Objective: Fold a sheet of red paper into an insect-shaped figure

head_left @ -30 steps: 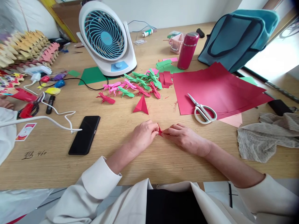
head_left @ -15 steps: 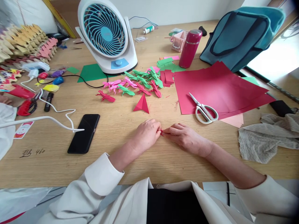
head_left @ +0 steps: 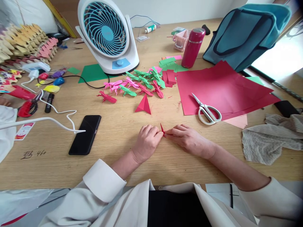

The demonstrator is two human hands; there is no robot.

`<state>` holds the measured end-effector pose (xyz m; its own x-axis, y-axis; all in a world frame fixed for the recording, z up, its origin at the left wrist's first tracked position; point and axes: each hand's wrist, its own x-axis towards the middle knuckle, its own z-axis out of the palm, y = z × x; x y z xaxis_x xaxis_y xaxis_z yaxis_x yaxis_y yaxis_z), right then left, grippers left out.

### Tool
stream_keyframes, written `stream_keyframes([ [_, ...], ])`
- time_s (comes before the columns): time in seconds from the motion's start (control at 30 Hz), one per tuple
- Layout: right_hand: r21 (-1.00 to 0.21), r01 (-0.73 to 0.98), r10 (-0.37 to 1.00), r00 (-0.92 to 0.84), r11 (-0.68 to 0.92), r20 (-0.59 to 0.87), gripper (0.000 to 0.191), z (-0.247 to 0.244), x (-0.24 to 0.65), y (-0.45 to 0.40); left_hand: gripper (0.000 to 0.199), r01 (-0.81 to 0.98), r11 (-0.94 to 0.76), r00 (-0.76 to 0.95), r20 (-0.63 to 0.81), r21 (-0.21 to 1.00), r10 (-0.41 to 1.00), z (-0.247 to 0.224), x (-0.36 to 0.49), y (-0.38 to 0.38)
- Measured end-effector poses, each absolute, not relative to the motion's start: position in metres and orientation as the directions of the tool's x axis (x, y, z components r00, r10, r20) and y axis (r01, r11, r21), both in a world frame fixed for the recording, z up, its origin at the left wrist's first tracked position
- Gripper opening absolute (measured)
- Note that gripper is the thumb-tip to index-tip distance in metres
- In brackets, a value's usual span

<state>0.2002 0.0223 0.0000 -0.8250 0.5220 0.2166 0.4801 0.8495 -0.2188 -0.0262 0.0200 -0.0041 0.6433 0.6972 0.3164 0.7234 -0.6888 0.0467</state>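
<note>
Between my fingertips is a small folded piece of red paper (head_left: 162, 128), a thin point of it sticking up away from me. My left hand (head_left: 147, 141) is closed, its thumb and forefinger pinching the left side of the piece. My right hand (head_left: 189, 140) grips the other side with its fingers pressed together; most of the paper is hidden. Ahead of my hands lies a red folded triangle (head_left: 143, 105). Beyond that sits a group of folded paper figures (head_left: 142, 80) in green, pink and red.
White-handled scissors (head_left: 208, 114) rest on large red sheets (head_left: 220, 88) at right. A black phone (head_left: 85, 135) with a white cable lies left. Behind stand a fan (head_left: 107, 34), a red flask (head_left: 193, 47) and a blue bag (head_left: 243, 37). A crumpled cloth (head_left: 281, 138) lies far right.
My left hand has shifted slightly down and left, its knuckles rolling back. More of the red paper now shows, with its point upright. The right hand stays nearly where it was.
</note>
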Motion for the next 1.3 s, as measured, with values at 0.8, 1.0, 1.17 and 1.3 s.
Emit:
stream_keyframes([
  [0.8, -0.170, 0.531, 0.557, -0.807, 0.830, 0.198, 0.033, -0.001, 0.196, 0.018, 0.029, 0.715, -0.689, 0.654, 0.234, 0.118, 0.720, -0.003, -0.039, 0.001],
  [1.0, -0.150, 0.572, 0.591, -0.779, 0.807, 0.208, 0.028, 0.002, 0.191, 0.012, 0.037, 0.749, -0.655, 0.634, 0.183, 0.098, 0.752, -0.004, -0.043, -0.003],
  [1.17, -0.142, 0.594, 0.610, -0.763, 0.792, 0.213, 0.025, 0.004, 0.188, 0.009, 0.036, 0.719, -0.692, 0.665, 0.224, 0.070, 0.713, -0.006, -0.047, -0.007],
  [1.3, -0.130, 0.602, 0.615, -0.760, 0.788, 0.212, 0.024, 0.003, 0.186, 0.007, 0.031, 0.743, -0.666, 0.638, 0.223, 0.075, 0.737, -0.004, -0.046, -0.007],
])
